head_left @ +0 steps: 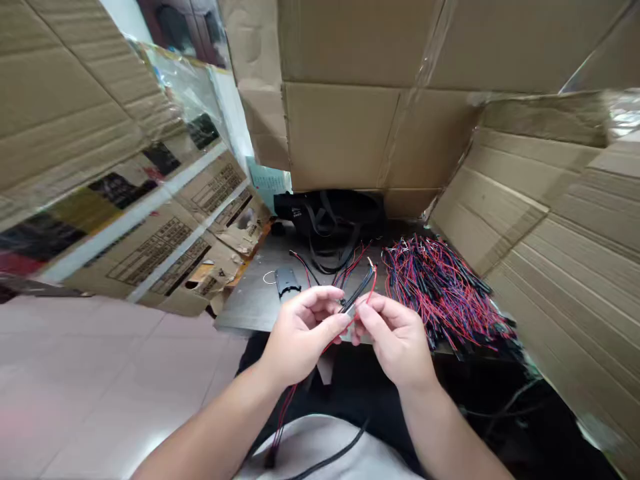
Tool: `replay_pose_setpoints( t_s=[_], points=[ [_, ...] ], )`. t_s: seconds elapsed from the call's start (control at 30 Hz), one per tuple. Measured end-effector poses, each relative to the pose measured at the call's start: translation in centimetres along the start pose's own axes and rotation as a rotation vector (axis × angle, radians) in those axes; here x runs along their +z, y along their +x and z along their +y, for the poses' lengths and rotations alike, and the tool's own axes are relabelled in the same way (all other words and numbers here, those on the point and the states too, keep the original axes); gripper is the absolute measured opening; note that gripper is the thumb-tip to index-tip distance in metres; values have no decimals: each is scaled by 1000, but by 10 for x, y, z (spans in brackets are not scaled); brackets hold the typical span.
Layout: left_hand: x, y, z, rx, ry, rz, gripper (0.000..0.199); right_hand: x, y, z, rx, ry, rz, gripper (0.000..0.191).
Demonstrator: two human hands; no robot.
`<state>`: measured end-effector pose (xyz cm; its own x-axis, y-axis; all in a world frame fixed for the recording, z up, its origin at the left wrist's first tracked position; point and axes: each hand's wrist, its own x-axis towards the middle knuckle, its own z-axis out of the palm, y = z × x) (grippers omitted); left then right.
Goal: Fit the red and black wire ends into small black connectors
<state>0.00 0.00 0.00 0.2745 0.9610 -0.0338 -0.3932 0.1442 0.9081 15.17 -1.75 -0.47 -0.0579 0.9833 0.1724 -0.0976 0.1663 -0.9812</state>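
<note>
Cardboard encloses the worktop on three sides. The tall back panel carries a strip of clear tape down its seam, and the right-hand panel is ridged and creased. On the left leans a printed carton with pale tape bands, dark patches and a torn lower corner. A black bag lies against the back panel, its straps trailing forward. Beside it, a pale green printed sheet shows in the gap. Light tiled floor spreads at lower left.
</note>
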Motion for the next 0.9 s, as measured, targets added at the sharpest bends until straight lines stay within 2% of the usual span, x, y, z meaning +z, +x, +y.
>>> replay_pose_setpoints(
  t_s=[0.13, 0.23, 0.5, 0.7, 0.8, 0.9],
  points=[
    [0, 1, 0, 54, 6, -15, 26, 2, 0, -8, -111, -173, 64, 22],
    [-2, 4, 1, 17, -45, -61, 29, 2, 1, -9, -141, -181, 59, 18],
    [-2, 9, -1, -2, -23, -10, 19, -1, 1, -4, -91, -17, 20, 16],
    [-2, 8, -4, -85, -92, -57, 18, -2, -1, 8, -22, 176, 32, 12],
    [-2, 8, -5, -109, -133, -59, 19, 0, -1, 6, 58, 172, 70, 8],
    [-2, 9, -6, -127, -156, -82, 19, 2, 1, 2, 82, 137, 53, 9]
  ],
)
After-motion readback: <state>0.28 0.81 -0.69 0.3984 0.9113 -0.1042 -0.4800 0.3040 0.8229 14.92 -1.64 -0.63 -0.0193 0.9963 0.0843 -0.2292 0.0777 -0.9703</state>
